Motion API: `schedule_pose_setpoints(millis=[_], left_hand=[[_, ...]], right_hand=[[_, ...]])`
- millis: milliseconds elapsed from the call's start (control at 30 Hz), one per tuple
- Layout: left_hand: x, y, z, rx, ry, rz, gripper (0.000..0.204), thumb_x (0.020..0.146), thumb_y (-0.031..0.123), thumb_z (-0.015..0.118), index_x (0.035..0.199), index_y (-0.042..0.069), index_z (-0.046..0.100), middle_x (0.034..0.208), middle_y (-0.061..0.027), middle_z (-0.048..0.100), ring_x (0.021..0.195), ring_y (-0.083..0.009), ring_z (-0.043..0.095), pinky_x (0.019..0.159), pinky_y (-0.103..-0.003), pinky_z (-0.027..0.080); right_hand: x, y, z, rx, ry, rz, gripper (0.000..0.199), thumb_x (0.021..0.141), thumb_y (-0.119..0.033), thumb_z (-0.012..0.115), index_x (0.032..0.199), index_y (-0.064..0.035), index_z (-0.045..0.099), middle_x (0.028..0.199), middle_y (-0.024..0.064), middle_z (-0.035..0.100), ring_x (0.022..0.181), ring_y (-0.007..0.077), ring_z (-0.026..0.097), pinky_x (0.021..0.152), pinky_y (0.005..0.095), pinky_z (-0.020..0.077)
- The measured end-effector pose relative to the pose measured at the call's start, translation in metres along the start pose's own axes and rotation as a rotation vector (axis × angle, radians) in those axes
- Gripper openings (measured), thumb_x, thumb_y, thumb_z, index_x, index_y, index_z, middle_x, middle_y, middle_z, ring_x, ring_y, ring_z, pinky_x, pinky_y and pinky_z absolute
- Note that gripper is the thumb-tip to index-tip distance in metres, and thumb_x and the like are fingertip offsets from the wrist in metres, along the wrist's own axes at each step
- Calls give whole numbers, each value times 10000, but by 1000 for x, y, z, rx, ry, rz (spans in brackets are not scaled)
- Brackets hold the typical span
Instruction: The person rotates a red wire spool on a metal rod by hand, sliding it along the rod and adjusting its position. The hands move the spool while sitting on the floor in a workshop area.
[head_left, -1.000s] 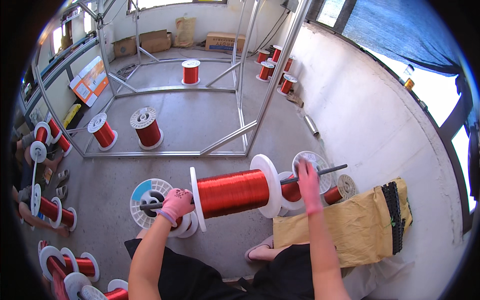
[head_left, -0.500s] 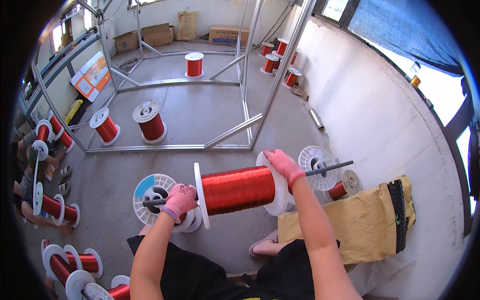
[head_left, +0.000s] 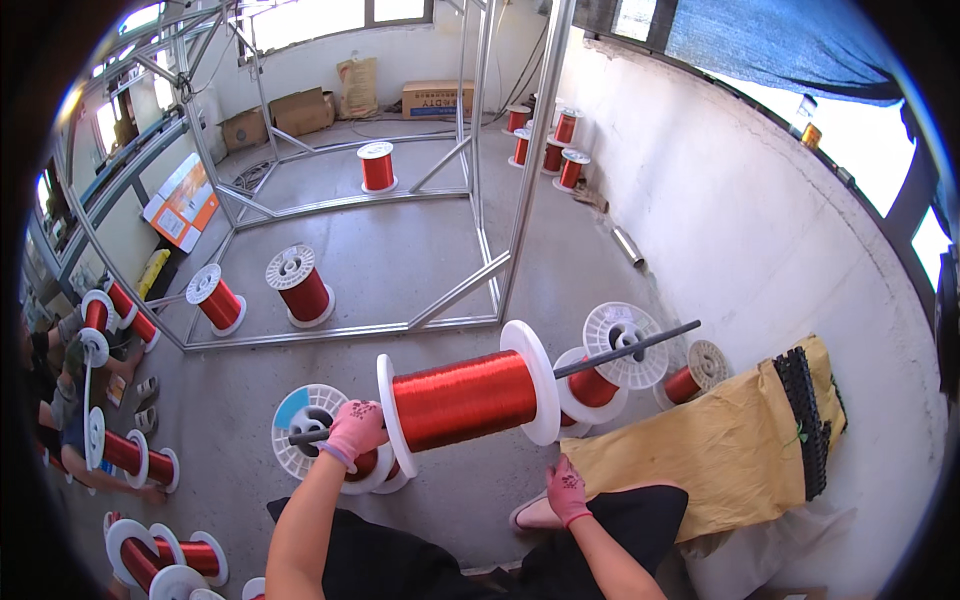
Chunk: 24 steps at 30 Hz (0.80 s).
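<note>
A large spool of red wire (head_left: pixel 465 402) with white flanges lies sideways in front of me, threaded on a dark rod (head_left: pixel 640 347). My left hand (head_left: pixel 357 430), in a pink glove, is closed around the rod just outside the spool's left flange. The rod spans two upright spools: one with a blue-marked white flange (head_left: pixel 292 408) on the left, another with a white flange (head_left: pixel 603 320) on the right. My right hand (head_left: pixel 567 492), also pink-gloved, is by my knee at the sack's near edge. Its fingers look curled; whatever they hold is hidden.
A yellow-brown sack (head_left: pixel 690 450) lies to my right beside a small spool (head_left: pixel 680 386). Ahead stands a metal frame (head_left: pixel 340 335) with upright red spools (head_left: pixel 303 290) inside. At far left, another person's arm (head_left: pixel 95 470) is among spools. Several spools (head_left: pixel 570 170) stand by the wall.
My right hand has left the spool's right flange and dropped down beside my knee. My left hand still grips the rod. The view has shifted slightly.
</note>
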<state>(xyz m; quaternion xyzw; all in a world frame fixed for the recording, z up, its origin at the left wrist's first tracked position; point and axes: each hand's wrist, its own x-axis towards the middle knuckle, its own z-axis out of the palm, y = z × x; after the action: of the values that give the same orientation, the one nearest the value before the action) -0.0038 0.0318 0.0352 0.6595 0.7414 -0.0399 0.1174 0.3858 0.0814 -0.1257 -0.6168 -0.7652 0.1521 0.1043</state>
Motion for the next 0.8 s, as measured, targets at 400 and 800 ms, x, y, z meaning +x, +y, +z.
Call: schedule_pose_setpoints(millis=[400,800], left_hand=[[1,-7,9,32,-2,-23,284,736,307,566,811,52,664,824,-154,653,787,-313,634,718,-392,505],[-13,-4,-9,-13,8,-60,264,745,319,554,812,96,679,833,-118,657,785,-296,634,722,-380,505]], right_hand=[[-11,-4,0,126,-5,-64,389,872,-293,480,1088,30,474,1000,220,578,903,380,567,785,456,445],[99,-122,-213,447,336,-160,318,897,-303,449,881,-16,585,810,162,621,819,346,585,715,410,424]])
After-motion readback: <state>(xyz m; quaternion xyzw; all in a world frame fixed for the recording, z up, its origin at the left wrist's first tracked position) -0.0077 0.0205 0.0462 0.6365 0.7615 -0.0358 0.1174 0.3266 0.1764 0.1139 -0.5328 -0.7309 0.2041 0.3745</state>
